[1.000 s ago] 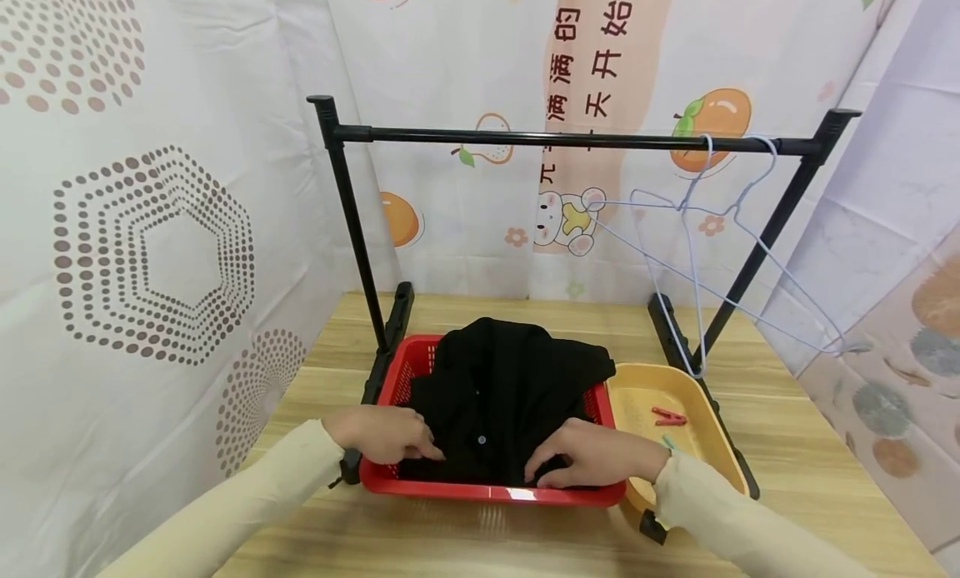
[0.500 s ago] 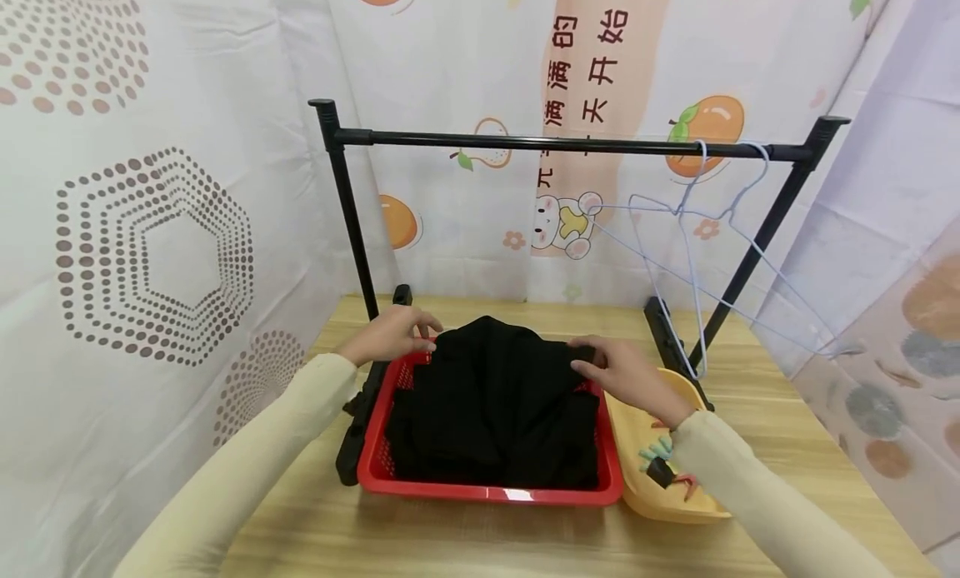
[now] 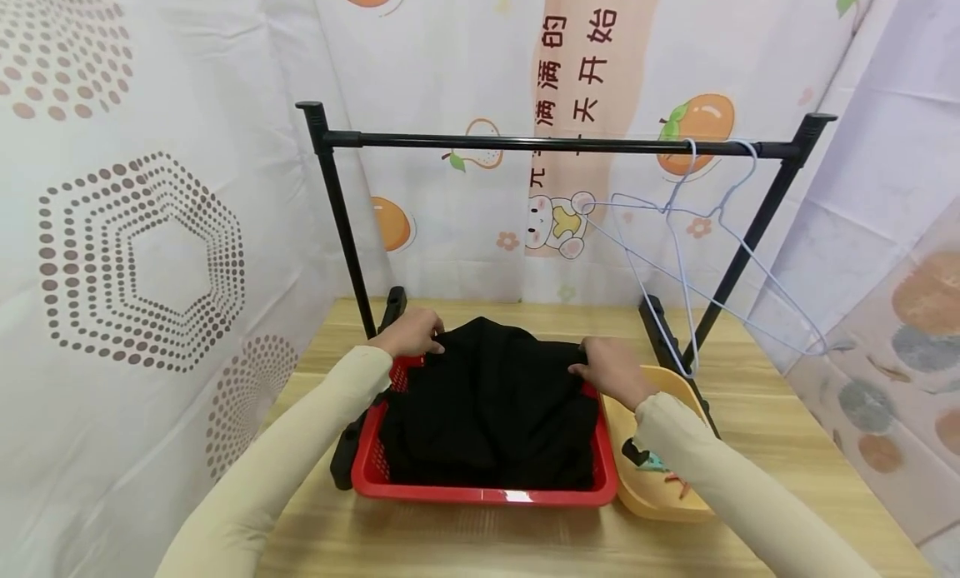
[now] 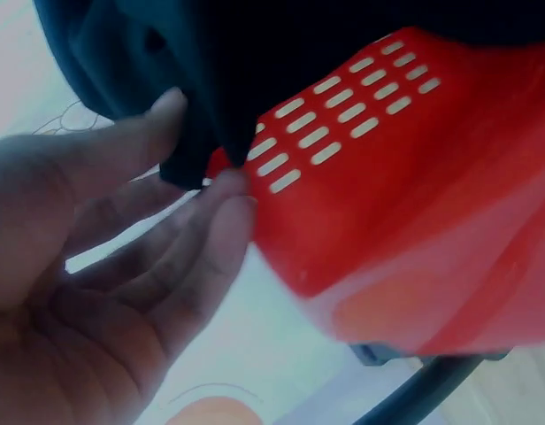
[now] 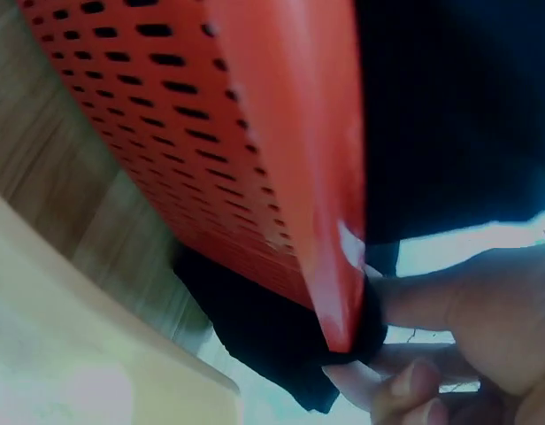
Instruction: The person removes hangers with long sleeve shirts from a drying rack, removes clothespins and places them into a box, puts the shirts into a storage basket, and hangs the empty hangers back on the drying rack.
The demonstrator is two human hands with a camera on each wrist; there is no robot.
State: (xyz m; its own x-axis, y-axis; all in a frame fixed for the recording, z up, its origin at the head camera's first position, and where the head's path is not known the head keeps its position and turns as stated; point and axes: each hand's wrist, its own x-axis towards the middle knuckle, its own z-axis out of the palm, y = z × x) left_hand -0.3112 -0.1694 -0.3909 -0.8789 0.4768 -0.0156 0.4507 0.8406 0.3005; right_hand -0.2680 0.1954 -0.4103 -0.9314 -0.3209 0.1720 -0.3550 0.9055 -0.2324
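Note:
A black garment [image 3: 487, 420] lies bunched in a red perforated basket [image 3: 420, 491], its far part spread up over the back rim. At the back left corner my left hand [image 3: 409, 333] pinches its edge; in the left wrist view, thumb and fingers close on a fold of the black cloth [image 4: 290, 53] beside the slotted red wall. My right hand [image 3: 611, 366] grips the opposite edge at the back right. The right wrist view has its thumb and fingers [image 5: 414, 301] on cloth that wraps the basket's corner and hangs outside it.
Behind the basket stands a black rack with a crossbar [image 3: 480, 142]. Two pale blue wire hangers [image 3: 670, 205] hang at its right end. A yellow tray [image 3: 660, 511], partly under my right forearm, holds teal and red clothespins [image 3: 678, 483]. Printed curtains surround the table.
Both hands moved from the front of the basket to the garment's far corners, then took hold of its edges. The buttoned front part was turned or folded out of sight.

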